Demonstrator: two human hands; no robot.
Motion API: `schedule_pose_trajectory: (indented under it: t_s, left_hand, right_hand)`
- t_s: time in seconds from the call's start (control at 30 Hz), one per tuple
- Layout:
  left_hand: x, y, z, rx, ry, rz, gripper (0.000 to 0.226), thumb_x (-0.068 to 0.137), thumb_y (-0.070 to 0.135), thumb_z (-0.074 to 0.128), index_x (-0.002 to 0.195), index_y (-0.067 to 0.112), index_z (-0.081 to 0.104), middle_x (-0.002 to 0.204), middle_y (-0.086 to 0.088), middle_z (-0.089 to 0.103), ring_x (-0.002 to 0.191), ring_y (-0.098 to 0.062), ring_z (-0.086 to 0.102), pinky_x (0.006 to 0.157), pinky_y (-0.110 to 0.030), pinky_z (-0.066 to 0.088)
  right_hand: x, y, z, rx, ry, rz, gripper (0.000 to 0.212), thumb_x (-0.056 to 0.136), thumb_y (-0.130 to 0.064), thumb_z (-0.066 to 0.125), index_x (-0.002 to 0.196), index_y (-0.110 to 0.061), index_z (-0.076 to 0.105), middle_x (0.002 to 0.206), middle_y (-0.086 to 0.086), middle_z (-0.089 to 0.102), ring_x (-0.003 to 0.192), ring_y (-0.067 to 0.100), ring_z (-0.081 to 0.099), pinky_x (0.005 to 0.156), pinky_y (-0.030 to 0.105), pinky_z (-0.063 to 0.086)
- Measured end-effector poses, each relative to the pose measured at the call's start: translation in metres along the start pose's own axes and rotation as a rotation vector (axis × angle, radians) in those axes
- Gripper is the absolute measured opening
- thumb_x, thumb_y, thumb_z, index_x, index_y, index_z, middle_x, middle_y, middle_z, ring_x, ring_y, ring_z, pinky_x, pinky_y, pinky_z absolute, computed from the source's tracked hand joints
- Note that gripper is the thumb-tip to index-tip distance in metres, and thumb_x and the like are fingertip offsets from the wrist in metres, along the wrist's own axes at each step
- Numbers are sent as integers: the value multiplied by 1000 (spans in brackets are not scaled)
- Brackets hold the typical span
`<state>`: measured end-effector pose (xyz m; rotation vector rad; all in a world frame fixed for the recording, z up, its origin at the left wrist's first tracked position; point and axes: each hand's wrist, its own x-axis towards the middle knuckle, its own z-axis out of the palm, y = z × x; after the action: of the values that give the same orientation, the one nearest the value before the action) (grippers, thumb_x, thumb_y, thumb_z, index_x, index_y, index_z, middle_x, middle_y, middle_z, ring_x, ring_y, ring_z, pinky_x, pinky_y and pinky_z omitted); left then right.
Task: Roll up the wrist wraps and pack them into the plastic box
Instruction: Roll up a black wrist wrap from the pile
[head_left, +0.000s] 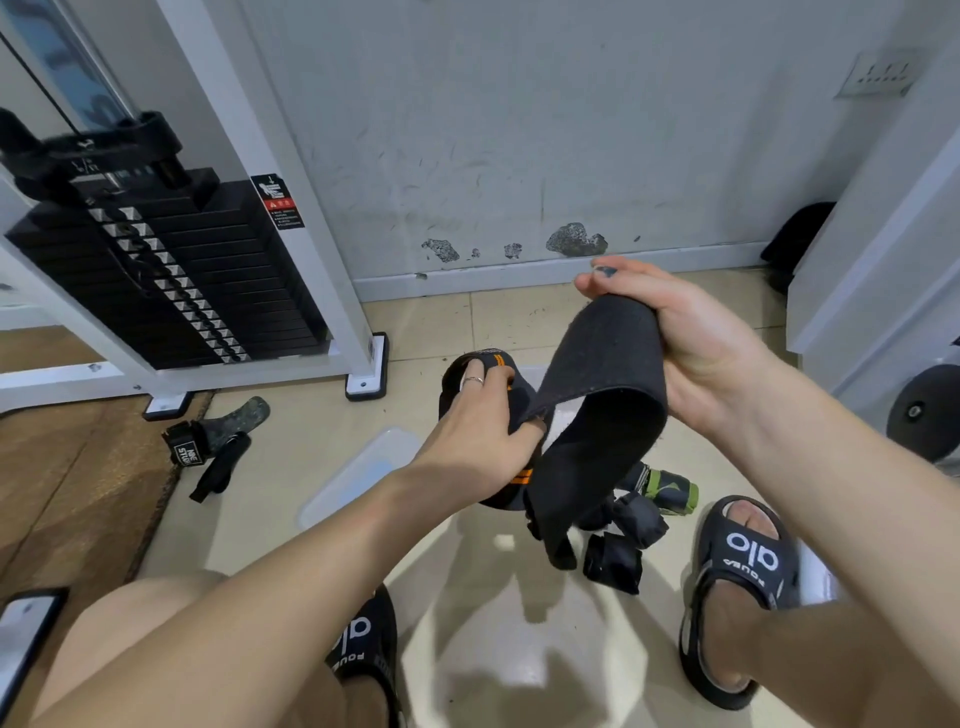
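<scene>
A black wrist wrap (597, 395) with orange stripes hangs between my hands above the floor. My right hand (691, 343) grips its upper end, fingers curled over the edge. My left hand (483, 431) holds the partly rolled part of the same wrap, thumb tucked under the band. The loose tail dangles toward the tiles. Below it lie several rolled black wraps (618, 540) and a green-and-black one (670, 491). A clear plastic lid (358, 475) lies flat on the floor to the left. The box itself is hidden behind my hands.
A weight-stack machine (171, 270) with a white frame stands at the left. Another strap (208, 447) lies by its foot, near a brown mat (62, 493). My feet in black slides (737, 587) flank the wraps. A phone (21, 644) sits at the lower left.
</scene>
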<state>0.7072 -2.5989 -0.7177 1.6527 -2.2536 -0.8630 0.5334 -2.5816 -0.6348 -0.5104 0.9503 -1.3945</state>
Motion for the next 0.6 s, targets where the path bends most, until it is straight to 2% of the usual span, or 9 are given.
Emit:
schedule_pose_trajectory:
  t_s: [0.13, 0.2, 0.27, 0.3, 0.37, 0.47, 0.53, 0.6]
  left_hand:
    - [6, -11, -6, -11, 47, -22, 34, 102, 29, 51, 134, 21, 47, 132, 2, 39, 110, -26, 57, 96, -45, 50]
    - [12, -19, -14, -43, 108, 2, 30, 100, 16, 46, 129, 18, 55, 122, 1, 45, 109, -23, 54, 94, -36, 45]
    - [16, -22, -22, -74, 172, 45, 29, 96, 4, 42, 112, 15, 63, 105, 0, 51, 102, -19, 52, 80, -25, 39]
    - [16, -22, -26, -93, 198, 65, 28, 95, 1, 41, 104, 14, 65, 97, 0, 52, 97, -16, 51, 73, -21, 37]
    - [13, -20, -33, -151, 234, 92, 27, 96, 1, 42, 92, 15, 65, 89, -1, 53, 91, -9, 49, 71, -12, 37]
    - [7, -15, -43, -245, 231, 96, 29, 100, 9, 46, 85, 23, 67, 90, -3, 55, 88, -5, 50, 67, -10, 36]
    - [4, -13, -45, -253, 202, 106, 27, 101, 13, 48, 84, 21, 67, 95, -8, 58, 88, -11, 52, 69, -16, 37]
    - [1, -10, -44, -245, 164, 123, 26, 100, 16, 50, 81, 21, 67, 93, -7, 59, 87, -13, 54, 72, -22, 40]
  right_hand:
    - [-4, -5, -7, -62, 37, 84, 10, 95, -4, 60, 103, -11, 62, 83, 4, 66, 71, 16, 62, 63, 27, 56]
    - [-4, -4, -13, -149, 46, 175, 10, 95, -5, 56, 88, -10, 60, 76, 6, 61, 64, 18, 61, 62, 28, 54]
    - [-4, -1, -18, -341, 50, 290, 16, 96, -13, 55, 82, -11, 60, 73, 7, 60, 59, 19, 60, 63, 31, 49]
    - [-5, 1, -20, -450, 32, 332, 17, 97, -20, 56, 84, -12, 64, 75, 6, 64, 59, 19, 61, 62, 31, 48]
    - [-7, 5, -22, -584, -63, 398, 25, 101, -34, 57, 88, -19, 72, 81, 0, 73, 62, 13, 68, 57, 26, 50]
    - [-8, 15, -19, -575, -176, 467, 34, 101, -46, 56, 95, -19, 75, 83, 0, 78, 66, 11, 73, 53, 18, 53]
    - [-8, 21, -16, -516, -202, 463, 34, 100, -45, 57, 102, -16, 75, 91, 4, 79, 73, 13, 75, 61, 22, 56]
    - [-5, 25, -12, -510, -179, 403, 34, 101, -38, 59, 113, -11, 75, 109, 12, 78, 87, 17, 75, 75, 29, 56]
